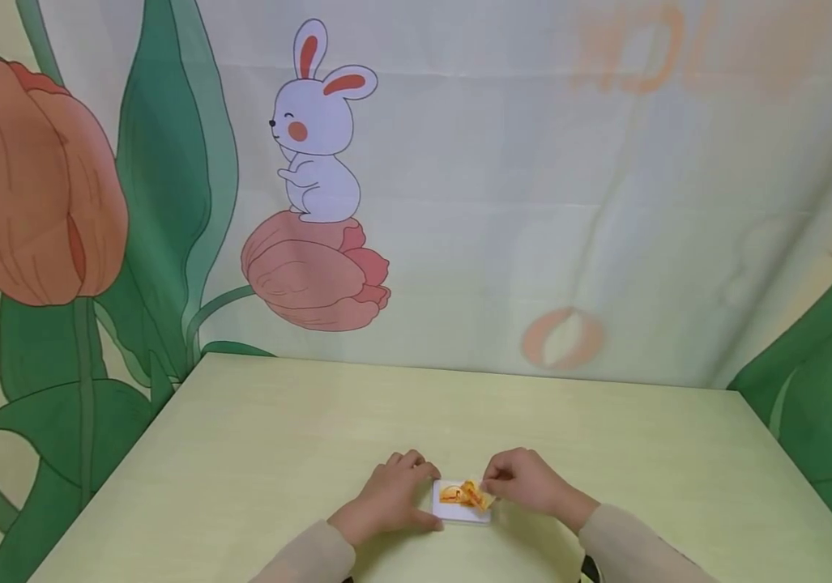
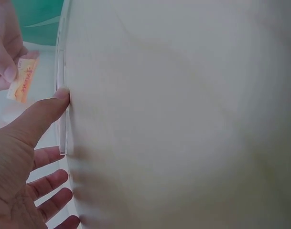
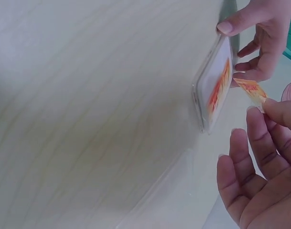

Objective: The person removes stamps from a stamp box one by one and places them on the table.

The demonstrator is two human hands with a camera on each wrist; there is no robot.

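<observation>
White, with an orange print on its face, the flat case (image 1: 452,512) lay on the pale table (image 1: 299,421) in the head view. The left hand (image 1: 395,495) spanned its left end, thumb at the near edge, index finger at the far one; bracing both edges like that seemed the right way to keep it from sliding. The right hand (image 1: 525,484) pinched a small orange-and-yellow piece (image 1: 487,499) over the case's right part; whether the two touched could not be told.

In the left wrist view, the left thumb rested on the case's edge while the other fingers were spread, leaving its face uncovered, a good habit here.

In the right wrist view, thumb and index finger pinched the piece by one end, the other fingers loosely bent. It looked thin, so a light pinch, held level, would probably avoid creasing it.
</observation>
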